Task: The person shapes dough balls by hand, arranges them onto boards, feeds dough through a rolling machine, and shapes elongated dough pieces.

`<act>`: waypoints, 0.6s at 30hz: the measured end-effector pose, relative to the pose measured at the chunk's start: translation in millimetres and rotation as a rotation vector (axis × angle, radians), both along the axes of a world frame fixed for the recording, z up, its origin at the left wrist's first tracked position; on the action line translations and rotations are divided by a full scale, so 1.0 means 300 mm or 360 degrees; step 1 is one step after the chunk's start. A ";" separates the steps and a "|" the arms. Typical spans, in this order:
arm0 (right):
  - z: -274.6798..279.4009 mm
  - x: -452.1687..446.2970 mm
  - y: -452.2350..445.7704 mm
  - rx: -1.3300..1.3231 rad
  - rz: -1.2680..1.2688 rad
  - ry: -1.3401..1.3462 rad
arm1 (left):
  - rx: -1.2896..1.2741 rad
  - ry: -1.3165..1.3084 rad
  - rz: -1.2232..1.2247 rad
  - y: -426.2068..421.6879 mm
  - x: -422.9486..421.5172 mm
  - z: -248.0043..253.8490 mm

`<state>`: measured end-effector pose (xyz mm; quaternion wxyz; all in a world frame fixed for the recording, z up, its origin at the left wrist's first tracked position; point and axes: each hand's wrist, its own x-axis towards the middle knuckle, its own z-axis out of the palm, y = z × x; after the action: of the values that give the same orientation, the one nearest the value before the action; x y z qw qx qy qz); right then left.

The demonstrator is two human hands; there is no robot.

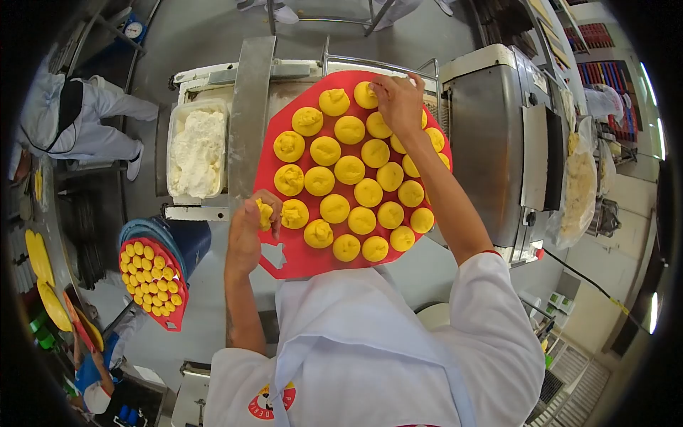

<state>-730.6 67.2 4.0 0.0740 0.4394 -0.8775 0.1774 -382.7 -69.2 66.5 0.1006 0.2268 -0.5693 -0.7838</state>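
Observation:
A red board [302, 257] lies in front of me, covered with several yellow dough pieces [349, 170]. Most are round and smooth; those along the left and upper edges have torn, uneven tops. At the board's lower left, my left hand [249, 231] is closed around a lump of yellow dough [265, 214], beside another rough piece. My right hand [400, 99] reaches over the far edge, its fingertips pinched at the top of a dough piece [366, 95]. A white tub [173, 153] of white, crumbly filling stands left of the board, past a metal bar.
A second red board of yellow pieces [173, 319] rests on a blue bin [192, 245] at the left. A large metal machine [484, 142] stands close on the right. People in white [107, 117] stand at the upper left and top; another person [98, 388] is lower left.

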 end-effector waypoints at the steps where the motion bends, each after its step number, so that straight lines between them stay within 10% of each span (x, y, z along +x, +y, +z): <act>1: 0.003 -0.001 0.005 0.0095 -0.0036 0.0048 | -0.0013 -0.0020 0.0005 0.003 0.001 0.000; 7: 0.005 0.024 0.029 0.0036 0.0276 0.0415 | -0.0012 0.0000 -0.0048 0.030 -0.064 0.003; 14: 0.250 0.017 0.140 -0.0873 -0.0215 -0.0749 | -0.0134 0.0024 -0.0441 0.102 -0.259 0.133; 18: 0.407 0.342 0.267 -0.0237 0.0870 -0.1026 | -0.0178 0.0215 -0.0390 0.193 -0.372 0.084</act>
<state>-627.9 147.2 125.9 -0.2221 0.5713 -0.6918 0.3818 -494.4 -11.3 91.8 0.0548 0.0965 -0.6274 -0.7707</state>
